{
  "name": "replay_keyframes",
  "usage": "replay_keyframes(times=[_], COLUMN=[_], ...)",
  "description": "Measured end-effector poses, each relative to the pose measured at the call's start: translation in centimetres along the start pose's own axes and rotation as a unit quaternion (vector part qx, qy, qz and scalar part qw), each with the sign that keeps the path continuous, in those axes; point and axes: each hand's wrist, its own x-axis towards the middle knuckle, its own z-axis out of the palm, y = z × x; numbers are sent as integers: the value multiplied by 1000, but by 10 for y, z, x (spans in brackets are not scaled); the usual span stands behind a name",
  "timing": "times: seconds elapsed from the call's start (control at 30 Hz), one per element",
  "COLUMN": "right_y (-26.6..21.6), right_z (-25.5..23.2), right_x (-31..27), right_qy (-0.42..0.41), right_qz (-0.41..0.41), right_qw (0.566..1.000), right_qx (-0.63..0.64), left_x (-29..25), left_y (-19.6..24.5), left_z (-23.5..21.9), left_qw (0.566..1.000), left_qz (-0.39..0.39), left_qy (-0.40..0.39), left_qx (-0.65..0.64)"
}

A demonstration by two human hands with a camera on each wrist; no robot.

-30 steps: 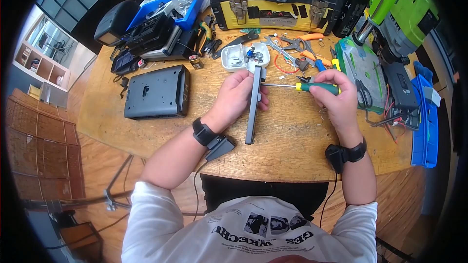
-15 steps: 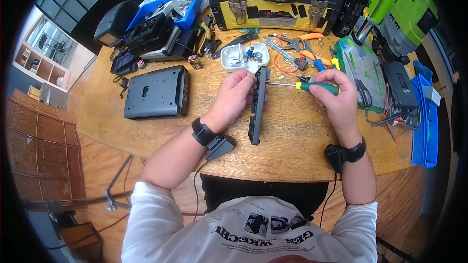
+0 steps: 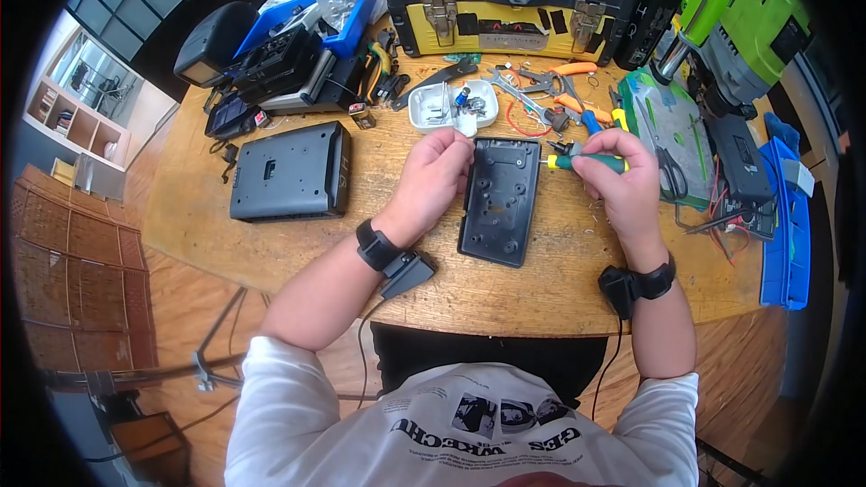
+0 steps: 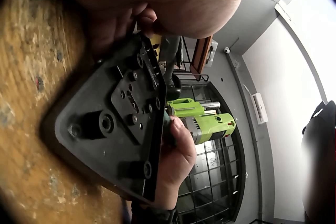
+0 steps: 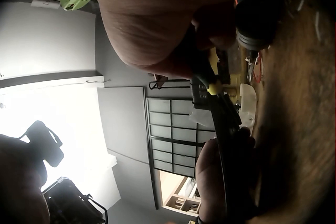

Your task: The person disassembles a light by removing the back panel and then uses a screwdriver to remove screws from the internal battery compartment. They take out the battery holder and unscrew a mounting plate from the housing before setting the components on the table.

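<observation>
My left hand (image 3: 429,179) pinches the upper left edge of a black plastic cover (image 3: 496,207). The cover's hollow inner side, with several round screw posts, faces up toward the head camera. In the left wrist view the same cover (image 4: 94,148) is tilted close over the wooden surface. My right hand (image 3: 622,185) grips the green and yellow handle of a screwdriver (image 3: 563,162) at the cover's right edge; most of its shaft is hidden behind the cover. In the right wrist view the screwdriver's yellow collar (image 5: 212,88) shows beside the cover, which is seen edge-on.
To the left lies a black device housing (image 3: 290,171). A white tray (image 3: 417,117) of small parts stands beyond the hands, with wrenches (image 3: 523,95) right of it. A yellow and black toolbox (image 3: 505,13) is at the back. A green drill press (image 3: 753,18) stands at right.
The left hand has turned the cover from edge-on to its inner side facing up. The screwdriver's shaft, visible earlier, is now mostly behind the cover. The right hand has stayed in place.
</observation>
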Motion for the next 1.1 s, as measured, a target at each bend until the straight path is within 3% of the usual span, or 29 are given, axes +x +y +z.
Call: replay_keyframes(times=[0.4,0.6,0.73,0.83,0.87,0.9,0.97,1.03,1.1], right_y=[6,4,-6,2,2,0,0,1,1], right_z=[4,0,-1,-6,-8,-9,-10,-7,-6], right_x=[0,0,-1,2,3,3,3,5,5], right_qy=[-27,1,41,74,76,76,76,91,93], right_qz=[-50,-31,27,-3,0,12,32,-40,-33], right_qw=[998,1000,997,996,996,995,994,995,995], right_qx=[5,0,67,57,56,65,74,2,5], left_x=[-6,-7,-5,-4,-11,-9,-6,-6,-5], left_y=[4,3,11,23,38,41,36,31,32], left_z=[9,6,5,1,7,5,4,2,1], left_qw=[987,983,981,984,990,989,987,987,986], left_qz=[102,81,103,100,29,13,52,74,98], left_qy=[14,28,91,131,140,144,153,144,132], left_qx=[124,164,137,73,12,6,16,24,33])
